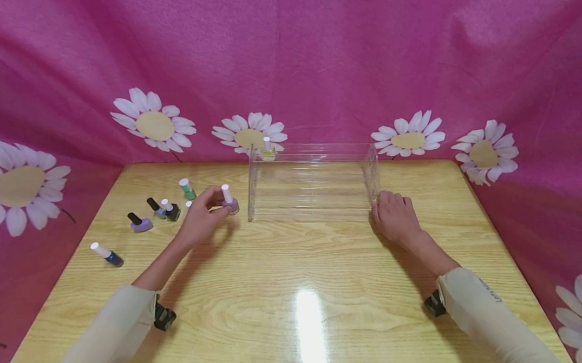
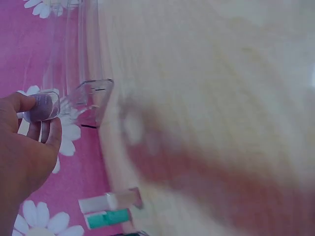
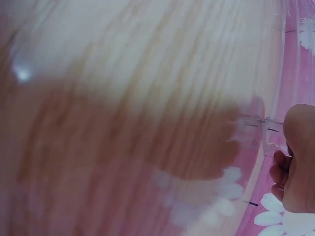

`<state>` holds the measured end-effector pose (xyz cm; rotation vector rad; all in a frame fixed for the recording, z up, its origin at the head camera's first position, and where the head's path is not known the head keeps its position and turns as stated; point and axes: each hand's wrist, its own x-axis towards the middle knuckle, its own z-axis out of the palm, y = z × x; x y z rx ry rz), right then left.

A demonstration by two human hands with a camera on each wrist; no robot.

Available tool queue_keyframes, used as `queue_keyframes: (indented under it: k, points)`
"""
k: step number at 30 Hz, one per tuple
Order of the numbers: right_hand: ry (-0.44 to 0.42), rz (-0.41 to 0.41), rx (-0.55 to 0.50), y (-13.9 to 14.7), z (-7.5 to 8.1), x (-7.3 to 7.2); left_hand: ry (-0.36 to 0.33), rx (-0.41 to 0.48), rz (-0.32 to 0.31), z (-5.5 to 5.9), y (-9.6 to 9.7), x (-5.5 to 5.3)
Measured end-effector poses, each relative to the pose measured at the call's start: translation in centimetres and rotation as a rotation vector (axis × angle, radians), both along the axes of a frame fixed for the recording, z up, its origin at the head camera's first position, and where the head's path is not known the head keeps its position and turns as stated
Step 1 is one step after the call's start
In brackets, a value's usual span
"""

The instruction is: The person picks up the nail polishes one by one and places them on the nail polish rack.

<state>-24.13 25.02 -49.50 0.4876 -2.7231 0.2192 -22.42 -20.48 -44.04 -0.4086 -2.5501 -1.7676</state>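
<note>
Between thumb and fingers my left hand (image 1: 202,217) holds a pale lilac nail polish bottle (image 1: 231,207) with a white cap, upright in the head view. The left wrist view shows the bottle's glass base (image 2: 43,107) pinched at the fingertips. Just right of it stands a clear tiered rack (image 1: 252,196) at the back of the table. A yellowish nail polish bottle (image 1: 268,154) with a white cap stands on the rack's top tier, at its left end. My right hand (image 1: 396,216) grips the rack's right end panel at the lower front corner, fingers curled.
Left of my left hand lie several nail polish bottles: green (image 1: 187,190), black (image 1: 172,212), light blue (image 1: 156,208), purple (image 1: 140,223) and dark blue (image 1: 110,255). One more white cap (image 1: 188,204) is partly hidden by the hand. Behind the wooden table (image 1: 257,291) hangs a pink flowered cloth (image 1: 325,66).
</note>
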Motion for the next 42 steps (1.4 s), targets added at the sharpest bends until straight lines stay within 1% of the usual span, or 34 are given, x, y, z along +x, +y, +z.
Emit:
queue_keyframes:
  k: [5,8,15,19,23,26,29,35,42]
  points:
    - [-0.061,-0.004,0.02,0.0,0.4,0.0,0.008,-0.006,0.0,1.1,1.4,-1.5]
    - [-0.073,-0.007,0.025,0.0,0.6,0.0,0.03,0.001,-0.014,1.6,2.4,-2.4]
    - [-0.052,-0.002,0.019,0.0,0.4,0.0,0.087,0.036,-0.08,2.5,4.4,-4.1]
    - [-0.021,0.003,0.019,0.1,0.3,0.0,0.107,0.065,-0.097,2.8,5.6,-5.0]
    - [-0.016,0.003,0.022,0.1,0.3,0.0,0.127,0.098,-0.121,3.0,6.7,-6.0]
    - [-0.023,0.004,0.017,0.1,0.2,0.0,0.132,0.106,-0.128,3.3,7.8,-6.5]
    - [-0.011,0.009,0.008,0.1,0.2,0.0,0.131,0.11,-0.13,3.6,8.9,-6.9]
    - [0.015,0.014,-0.004,0.1,0.2,0.1,0.138,0.095,-0.128,3.7,11.3,-8.0]
    - [-0.008,0.001,-0.002,0.0,0.4,0.2,0.136,0.031,-0.111,4.0,13.3,-9.6]
